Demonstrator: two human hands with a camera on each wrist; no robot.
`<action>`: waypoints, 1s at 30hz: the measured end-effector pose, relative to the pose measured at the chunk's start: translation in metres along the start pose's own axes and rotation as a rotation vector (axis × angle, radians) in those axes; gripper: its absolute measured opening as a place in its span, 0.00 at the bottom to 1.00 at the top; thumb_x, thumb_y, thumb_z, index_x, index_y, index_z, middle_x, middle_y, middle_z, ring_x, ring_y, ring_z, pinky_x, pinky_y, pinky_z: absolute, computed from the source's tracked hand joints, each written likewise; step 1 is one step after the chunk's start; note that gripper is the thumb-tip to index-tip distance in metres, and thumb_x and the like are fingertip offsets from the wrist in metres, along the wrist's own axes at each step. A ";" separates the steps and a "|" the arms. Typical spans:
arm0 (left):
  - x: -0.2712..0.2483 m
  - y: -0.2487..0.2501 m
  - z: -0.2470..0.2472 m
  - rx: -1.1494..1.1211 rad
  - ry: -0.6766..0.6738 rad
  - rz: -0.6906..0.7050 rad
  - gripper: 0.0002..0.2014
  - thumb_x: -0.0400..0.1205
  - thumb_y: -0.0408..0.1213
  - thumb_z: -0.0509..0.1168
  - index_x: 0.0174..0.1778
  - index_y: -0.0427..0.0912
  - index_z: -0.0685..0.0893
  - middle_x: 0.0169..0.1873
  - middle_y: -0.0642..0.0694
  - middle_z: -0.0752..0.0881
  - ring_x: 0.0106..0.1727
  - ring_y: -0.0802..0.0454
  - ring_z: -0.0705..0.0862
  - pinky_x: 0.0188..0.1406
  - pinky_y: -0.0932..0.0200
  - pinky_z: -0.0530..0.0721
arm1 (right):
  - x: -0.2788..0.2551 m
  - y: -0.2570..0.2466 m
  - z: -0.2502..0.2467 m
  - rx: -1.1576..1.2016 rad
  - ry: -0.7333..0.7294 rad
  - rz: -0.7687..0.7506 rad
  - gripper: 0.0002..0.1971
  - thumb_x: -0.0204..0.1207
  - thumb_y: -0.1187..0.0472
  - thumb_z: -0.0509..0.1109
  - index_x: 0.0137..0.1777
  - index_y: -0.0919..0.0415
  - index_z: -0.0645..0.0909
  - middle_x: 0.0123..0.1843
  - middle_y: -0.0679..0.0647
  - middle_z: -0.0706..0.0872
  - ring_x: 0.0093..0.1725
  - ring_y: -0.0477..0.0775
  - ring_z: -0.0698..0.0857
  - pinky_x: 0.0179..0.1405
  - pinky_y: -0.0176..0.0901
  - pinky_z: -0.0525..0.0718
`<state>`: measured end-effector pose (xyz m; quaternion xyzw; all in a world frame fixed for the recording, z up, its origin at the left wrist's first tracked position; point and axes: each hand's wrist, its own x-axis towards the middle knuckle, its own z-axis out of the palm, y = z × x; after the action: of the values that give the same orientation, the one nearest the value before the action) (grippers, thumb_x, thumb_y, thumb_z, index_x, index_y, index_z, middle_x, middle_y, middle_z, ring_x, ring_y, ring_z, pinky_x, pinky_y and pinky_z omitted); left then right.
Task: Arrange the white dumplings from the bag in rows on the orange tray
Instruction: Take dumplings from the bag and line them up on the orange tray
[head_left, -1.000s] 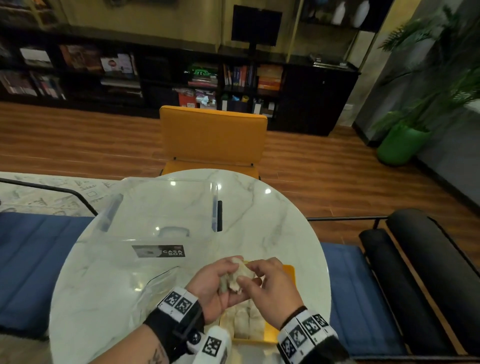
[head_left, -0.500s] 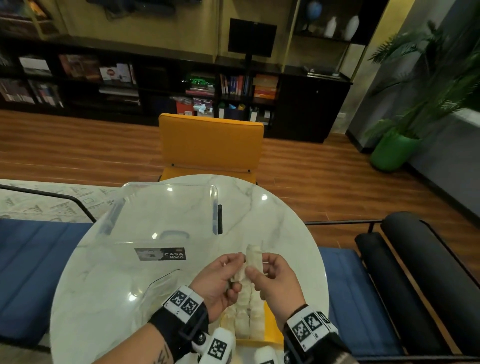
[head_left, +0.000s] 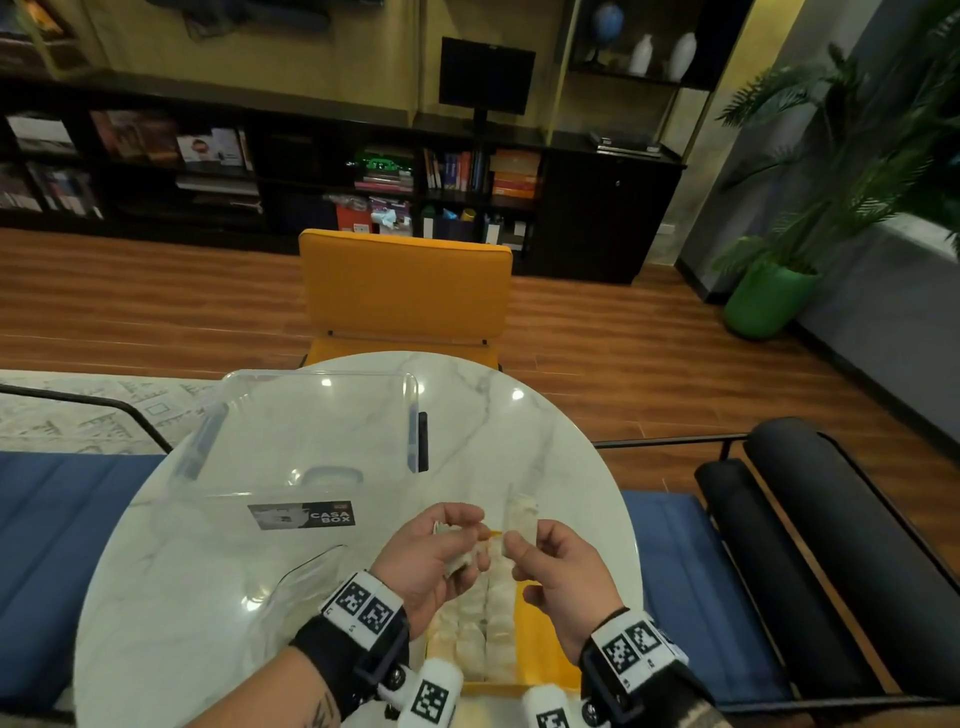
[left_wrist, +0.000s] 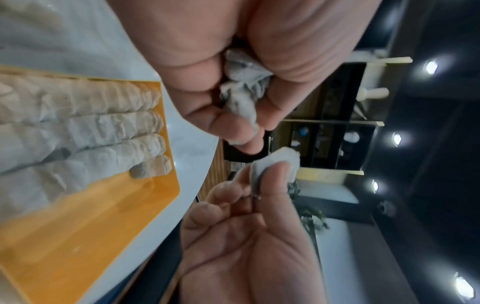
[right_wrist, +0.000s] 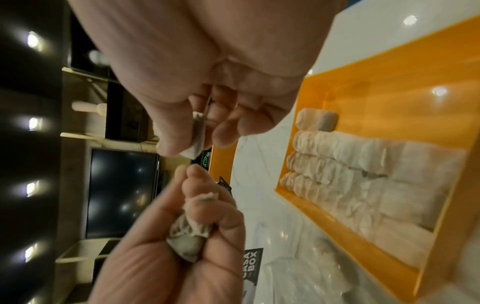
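Dumplings (right_wrist: 198, 134): one per hand (head_left: 553, 566).

Hands now apart: right hand (head_left: 558, 574) pinches one white dumpling (head_left: 521, 515) clear of left hand's (head_left: 434, 564) crumpled white dumpling (left_wrist: 242, 87).

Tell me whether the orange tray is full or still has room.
Partly filled: dumplings fill one side of the orange tray; the other side is bare.

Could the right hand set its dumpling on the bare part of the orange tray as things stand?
Probably yes: the right hand pinches its dumpling just above the orange tray, whose bare right side lies open below.
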<state>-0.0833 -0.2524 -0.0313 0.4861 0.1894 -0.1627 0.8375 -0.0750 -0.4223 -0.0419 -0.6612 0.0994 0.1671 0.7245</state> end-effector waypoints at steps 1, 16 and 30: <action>0.000 -0.001 0.003 0.078 0.005 0.020 0.07 0.81 0.30 0.69 0.55 0.37 0.84 0.41 0.41 0.86 0.31 0.49 0.81 0.25 0.62 0.79 | 0.000 -0.001 -0.001 -0.058 -0.008 -0.022 0.16 0.72 0.58 0.80 0.50 0.68 0.82 0.38 0.54 0.82 0.32 0.47 0.81 0.31 0.41 0.75; 0.017 -0.014 0.009 0.770 0.089 0.294 0.07 0.75 0.47 0.75 0.40 0.47 0.88 0.35 0.44 0.90 0.23 0.56 0.80 0.30 0.59 0.82 | 0.011 -0.007 -0.021 -0.306 0.008 -0.224 0.04 0.74 0.64 0.79 0.41 0.63 0.87 0.32 0.54 0.86 0.34 0.46 0.83 0.37 0.35 0.83; 0.051 -0.051 -0.008 1.025 0.119 0.174 0.05 0.71 0.50 0.77 0.34 0.59 0.88 0.42 0.61 0.89 0.47 0.66 0.86 0.52 0.61 0.86 | 0.052 0.017 -0.052 -0.810 -0.062 -0.187 0.08 0.74 0.55 0.78 0.40 0.39 0.85 0.37 0.41 0.89 0.39 0.37 0.85 0.42 0.29 0.81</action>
<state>-0.0633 -0.2736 -0.0974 0.8559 0.0917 -0.1366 0.4902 -0.0294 -0.4671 -0.0823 -0.8936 -0.0564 0.1461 0.4207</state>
